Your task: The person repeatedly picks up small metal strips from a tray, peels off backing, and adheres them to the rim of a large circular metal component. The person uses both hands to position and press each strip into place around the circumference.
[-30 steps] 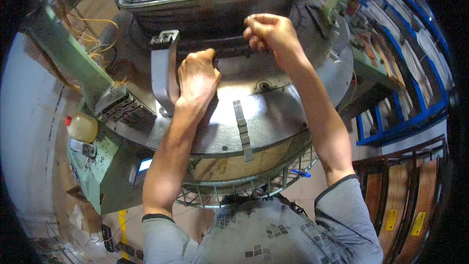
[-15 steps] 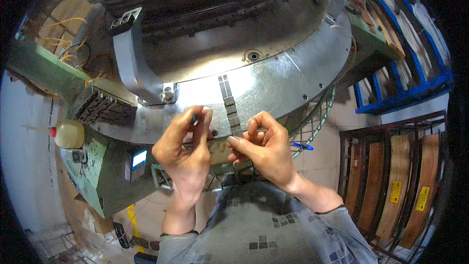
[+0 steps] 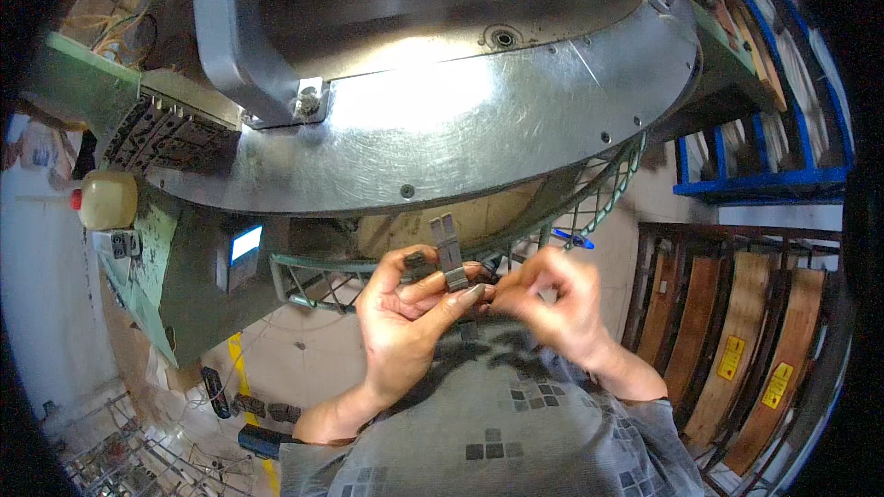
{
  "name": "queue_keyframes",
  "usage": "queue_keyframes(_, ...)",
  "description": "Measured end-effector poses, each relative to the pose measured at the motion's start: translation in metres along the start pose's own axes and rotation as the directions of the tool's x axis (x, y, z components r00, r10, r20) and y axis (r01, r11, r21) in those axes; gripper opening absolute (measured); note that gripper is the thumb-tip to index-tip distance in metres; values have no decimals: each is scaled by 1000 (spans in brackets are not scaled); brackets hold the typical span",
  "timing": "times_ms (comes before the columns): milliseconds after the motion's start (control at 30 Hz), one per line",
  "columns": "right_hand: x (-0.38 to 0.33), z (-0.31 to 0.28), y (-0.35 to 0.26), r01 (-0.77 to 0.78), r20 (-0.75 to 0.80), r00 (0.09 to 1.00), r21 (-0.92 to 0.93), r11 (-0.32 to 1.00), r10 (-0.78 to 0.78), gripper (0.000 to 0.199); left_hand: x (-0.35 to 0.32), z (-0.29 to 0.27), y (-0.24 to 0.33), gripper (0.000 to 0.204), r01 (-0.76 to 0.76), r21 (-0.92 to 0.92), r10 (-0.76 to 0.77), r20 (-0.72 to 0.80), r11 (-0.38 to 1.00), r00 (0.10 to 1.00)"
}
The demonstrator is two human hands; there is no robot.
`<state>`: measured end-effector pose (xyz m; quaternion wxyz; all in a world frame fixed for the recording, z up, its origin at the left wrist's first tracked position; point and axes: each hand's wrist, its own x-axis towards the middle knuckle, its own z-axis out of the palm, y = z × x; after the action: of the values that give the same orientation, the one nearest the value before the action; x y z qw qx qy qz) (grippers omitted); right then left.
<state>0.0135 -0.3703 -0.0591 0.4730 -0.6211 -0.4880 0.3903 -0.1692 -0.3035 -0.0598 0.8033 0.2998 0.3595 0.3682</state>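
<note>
My left hand (image 3: 405,327) is closed, thumb and fingers pinching a narrow grey segmented strip (image 3: 447,244) that stands up from the fingertips. Behind its curled fingers sits a small dark ridged piece (image 3: 419,267). My right hand (image 3: 564,306) is just right of the strip, smeared by motion, with its thumb and forefinger curled into a ring. What lies between its fingertips cannot be made out. Both hands are in front of my shirt, just short of the curved metal rim (image 3: 516,133) of a large round machine.
A grey bracket (image 3: 235,46) rises from the rim at the left. Beneath the rim curves a green lattice guard (image 3: 322,283). A small lit screen (image 3: 246,242) and a yellowish bottle (image 3: 109,201) are at the left. A blue rack (image 3: 764,181) and wooden boards (image 3: 691,313) stand at the right.
The strip has left the metal rim and is now in my left hand, close to my body. Both hands have come together. The view has shifted, and the machine appears higher.
</note>
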Motion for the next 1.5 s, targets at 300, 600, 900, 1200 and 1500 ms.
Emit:
queue_keyframes(300, 63, 16, 19, -399, 245, 913, 376, 836, 325, 29, 29, -10, -16, 30, 158, 171, -169, 53, 972, 984)
queue_keyframes(600, 70, 23, 27, -369, 228, 928, 445, 816, 296, 31, 38, -12, -13, 34, 161, 109, -168, 62, 981, 984)
queue_keyframes(900, 52, 1, 25, -352, 126, 935, 451, 820, 332, 25, 29, -9, -4, 30, 367, 134, -381, 102, 921, 919)
queue_keyframes(1200, 40, -15, 25, -440, 155, 897, 218, 871, 414, 20, 28, -6, -6, 31, 447, 185, -477, 171, 875, 862)
queue_keyframes(1500, 31, -22, 23, -399, 180, 913, 196, 896, 367, 19, 30, -2, -11, 26, 536, 125, -549, 236, 835, 801)
